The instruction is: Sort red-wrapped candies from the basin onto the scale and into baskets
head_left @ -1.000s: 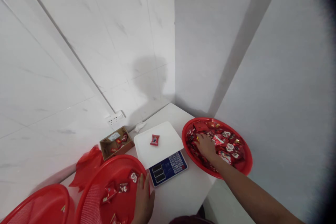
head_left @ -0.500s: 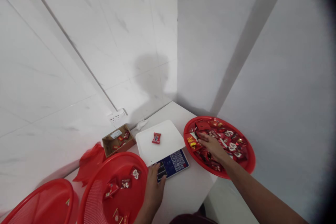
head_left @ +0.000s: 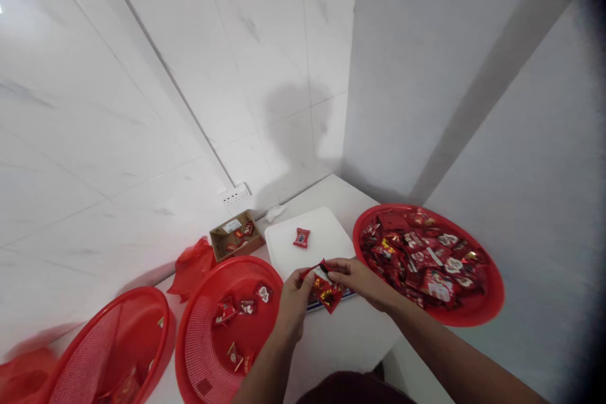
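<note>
Over the front of the white scale [head_left: 315, 233], a red candy packet [head_left: 326, 293] with yellow print is held up between my two hands. My left hand [head_left: 294, 303] pinches its left edge with thumb and fingers. Its upper right side is gripped by my right hand [head_left: 357, 279]. One small red wrapped candy [head_left: 302, 238] lies on the scale's pan. The packet and my hands cover most of the scale's blue keypad.
To the right stands a red basket [head_left: 497, 303] full of red wrapped candies. A second red basket [head_left: 227, 265] on the left holds several candies, with another red basket [head_left: 142, 293] beyond it. A cardboard box [head_left: 237, 251] and red plastic bag [head_left: 192, 265] lie near the wall.
My right hand has come out of the right basket with the red candy packet. My left hand has left the scale's keypad and taken the packet's other side. The view has shifted.
</note>
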`<act>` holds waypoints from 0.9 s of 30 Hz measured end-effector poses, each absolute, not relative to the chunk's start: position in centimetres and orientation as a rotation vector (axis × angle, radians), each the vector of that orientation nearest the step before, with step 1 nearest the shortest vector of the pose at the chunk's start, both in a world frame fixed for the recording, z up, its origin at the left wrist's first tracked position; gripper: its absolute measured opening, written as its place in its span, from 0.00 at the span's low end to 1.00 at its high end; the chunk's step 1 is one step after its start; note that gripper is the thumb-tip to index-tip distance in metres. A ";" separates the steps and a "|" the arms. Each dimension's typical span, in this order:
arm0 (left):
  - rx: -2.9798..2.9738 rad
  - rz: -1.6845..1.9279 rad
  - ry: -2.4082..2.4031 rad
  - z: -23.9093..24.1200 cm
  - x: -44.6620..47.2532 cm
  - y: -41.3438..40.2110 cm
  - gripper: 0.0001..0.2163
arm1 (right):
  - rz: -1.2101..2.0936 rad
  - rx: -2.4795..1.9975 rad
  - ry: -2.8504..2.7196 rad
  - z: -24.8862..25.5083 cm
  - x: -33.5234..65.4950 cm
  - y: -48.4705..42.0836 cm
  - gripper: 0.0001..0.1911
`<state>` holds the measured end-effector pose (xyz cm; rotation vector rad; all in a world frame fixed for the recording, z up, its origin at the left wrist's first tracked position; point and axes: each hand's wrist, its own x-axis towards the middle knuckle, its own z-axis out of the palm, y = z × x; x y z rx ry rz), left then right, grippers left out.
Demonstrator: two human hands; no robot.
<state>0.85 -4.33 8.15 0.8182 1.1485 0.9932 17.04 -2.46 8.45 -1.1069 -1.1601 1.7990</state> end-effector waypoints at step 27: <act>0.666 1.016 1.202 7.8 0.5 -3.3 0.15 | 1.673 -1.236 -1.179 8.3 17.2 -1.6 0.22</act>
